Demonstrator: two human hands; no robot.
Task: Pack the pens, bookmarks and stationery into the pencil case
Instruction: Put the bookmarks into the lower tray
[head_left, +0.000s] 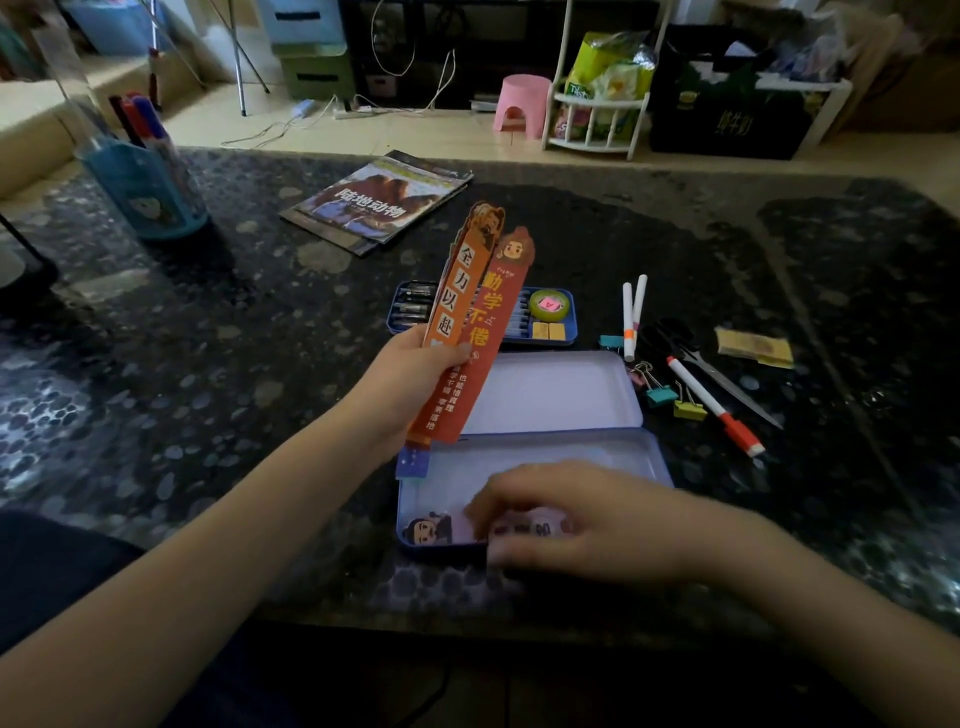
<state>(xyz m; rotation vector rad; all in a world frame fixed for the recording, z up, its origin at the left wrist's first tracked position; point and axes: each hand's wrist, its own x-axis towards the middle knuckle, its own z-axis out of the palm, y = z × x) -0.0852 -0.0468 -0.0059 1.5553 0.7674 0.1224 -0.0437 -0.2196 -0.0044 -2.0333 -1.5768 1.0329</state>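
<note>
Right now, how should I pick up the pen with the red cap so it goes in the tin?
Pinch the red-capped pen around the middle of its white barrel, coming straight down from above. It lies flat and slanted on the table, with binder clips on its left and scissors close on its right, so put a finger on each long side.

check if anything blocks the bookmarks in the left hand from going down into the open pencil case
Partly. The right hand lies over the near part of the pencil case, on a purple bookmark already lying inside. The far strip of the tray is bare, so the orange bookmarks gripped by the left hand have room once that hand moves.
</note>
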